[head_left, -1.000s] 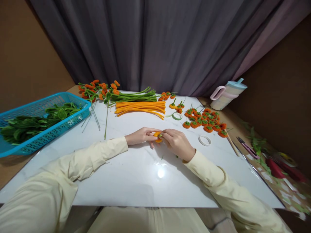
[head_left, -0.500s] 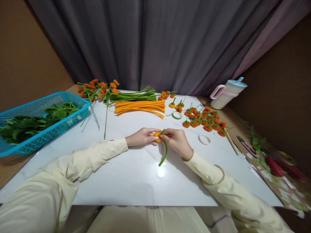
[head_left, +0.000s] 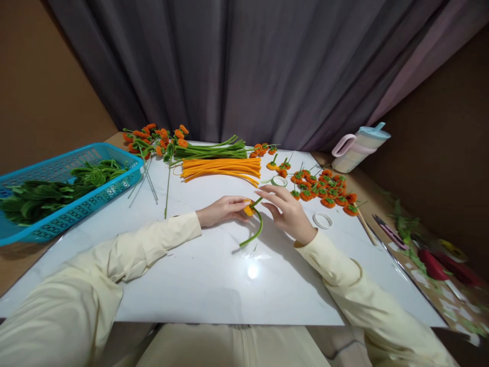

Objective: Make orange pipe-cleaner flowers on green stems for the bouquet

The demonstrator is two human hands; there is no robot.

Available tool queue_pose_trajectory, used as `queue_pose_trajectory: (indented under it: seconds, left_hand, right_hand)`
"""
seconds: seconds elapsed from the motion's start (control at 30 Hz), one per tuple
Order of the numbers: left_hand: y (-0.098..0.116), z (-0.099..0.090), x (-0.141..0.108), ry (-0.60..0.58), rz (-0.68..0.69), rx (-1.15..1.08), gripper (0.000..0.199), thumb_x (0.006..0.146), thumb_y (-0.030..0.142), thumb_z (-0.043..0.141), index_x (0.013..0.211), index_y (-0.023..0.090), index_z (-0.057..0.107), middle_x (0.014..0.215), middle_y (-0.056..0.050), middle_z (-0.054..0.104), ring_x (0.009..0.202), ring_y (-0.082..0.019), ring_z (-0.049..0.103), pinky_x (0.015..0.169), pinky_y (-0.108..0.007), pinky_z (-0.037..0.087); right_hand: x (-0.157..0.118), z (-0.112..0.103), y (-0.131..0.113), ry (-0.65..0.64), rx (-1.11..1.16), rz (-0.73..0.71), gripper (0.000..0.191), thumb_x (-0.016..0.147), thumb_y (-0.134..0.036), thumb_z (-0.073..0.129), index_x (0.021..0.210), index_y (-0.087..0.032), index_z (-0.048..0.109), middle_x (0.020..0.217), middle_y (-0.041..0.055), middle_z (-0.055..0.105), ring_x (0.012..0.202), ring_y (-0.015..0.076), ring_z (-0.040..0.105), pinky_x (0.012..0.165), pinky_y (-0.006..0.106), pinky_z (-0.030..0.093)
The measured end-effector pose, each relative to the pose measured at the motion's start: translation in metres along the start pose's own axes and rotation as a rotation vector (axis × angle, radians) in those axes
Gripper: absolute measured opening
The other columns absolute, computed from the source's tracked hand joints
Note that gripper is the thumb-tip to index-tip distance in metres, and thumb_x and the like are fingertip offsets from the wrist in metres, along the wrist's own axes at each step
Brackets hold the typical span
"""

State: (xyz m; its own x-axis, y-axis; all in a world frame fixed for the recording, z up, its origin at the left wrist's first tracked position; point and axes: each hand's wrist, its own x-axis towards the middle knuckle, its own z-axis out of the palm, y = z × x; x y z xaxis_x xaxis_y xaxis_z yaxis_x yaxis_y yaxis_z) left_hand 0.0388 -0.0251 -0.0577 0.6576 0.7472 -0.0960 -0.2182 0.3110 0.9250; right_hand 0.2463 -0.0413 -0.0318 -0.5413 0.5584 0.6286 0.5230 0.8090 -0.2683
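My left hand (head_left: pixel 225 210) pinches a small yellow-orange flower head (head_left: pixel 249 208) above the middle of the white table. A green pipe cleaner (head_left: pixel 260 227) is attached to the flower; one short end points up to the right, and the longer end curves down to the left. My right hand (head_left: pixel 284 210) hovers just right of the flower with its fingers apart, close to the short green end. Beyond my hands lie a bundle of orange pipe cleaners (head_left: pixel 221 169) and a bundle of green pipe cleaners (head_left: pixel 212 151).
A blue basket (head_left: pixel 82 208) with green leaves stands at the left. Orange flowers (head_left: pixel 324 189) lie to the right, near a white tape ring (head_left: pixel 323 220) and a green tape roll (head_left: pixel 279 181). Farther right are a tumbler (head_left: pixel 361 148), snips (head_left: pixel 389 232) and scraps.
My right hand has let go of the green pipe cleaner and moved slightly right, its fingers spreading. The long green end has swung to the left.
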Motion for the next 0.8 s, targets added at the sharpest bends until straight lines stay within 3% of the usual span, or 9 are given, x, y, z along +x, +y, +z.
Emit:
queue_pose_trajectory:
  seconds: [0.13,0.27,0.43,0.67,0.8]
  left_hand:
    - [-0.002,-0.002,0.001,-0.01,0.007,-0.009,0.035,0.077,0.039,0.067,0.1,0.012,0.063,0.086,-0.005,0.062,0.071,-0.013,0.059,0.076,-0.031,0.049]
    - [-0.006,-0.003,0.004,-0.008,0.008,-0.025,0.033,0.078,0.041,0.065,0.094,0.012,0.064,0.083,-0.005,0.06,0.073,-0.012,0.055,0.073,-0.026,0.045]
    - [-0.003,0.002,0.004,0.016,-0.052,-0.031,0.033,0.073,0.042,0.069,0.091,0.014,0.064,0.083,-0.003,0.058,0.075,-0.012,0.053,0.077,-0.027,0.042]
    - [0.001,0.007,-0.001,0.004,0.024,0.163,0.037,0.079,0.046,0.06,0.082,0.01,0.065,0.073,-0.004,0.058,0.067,-0.012,0.052,0.067,-0.026,0.044]
    - [0.0,0.006,-0.002,0.015,0.035,0.152,0.044,0.078,0.045,0.063,0.105,0.011,0.064,0.085,-0.006,0.061,0.069,-0.013,0.054,0.068,-0.027,0.045]
  right_hand:
    - [-0.002,-0.002,0.002,-0.087,-0.368,-0.354,0.03,0.091,-0.004,0.039,0.11,-0.016,0.06,0.114,0.0115,0.063,0.111,0.0243,0.052,0.084,0.041,0.043]
    - [-0.003,0.004,0.0,-0.081,-0.433,-0.484,0.024,0.093,-0.007,0.039,0.102,-0.009,0.061,0.104,0.0113,0.067,0.104,0.0241,0.055,0.079,0.038,0.043]
    - [-0.005,0.008,-0.001,-0.07,-0.408,-0.482,0.027,0.095,-0.009,0.035,0.096,-0.011,0.062,0.096,0.0118,0.067,0.097,0.022,0.055,0.074,0.036,0.043]
    - [-0.003,0.011,-0.003,-0.068,-0.393,-0.448,0.027,0.094,-0.01,0.035,0.089,-0.01,0.061,0.087,0.0115,0.066,0.082,0.0201,0.055,0.067,0.032,0.042]
    - [-0.004,0.014,-0.005,-0.115,-0.378,-0.353,0.027,0.094,-0.012,0.036,0.085,-0.012,0.061,0.076,0.0094,0.064,0.07,0.0183,0.053,0.062,0.03,0.039]
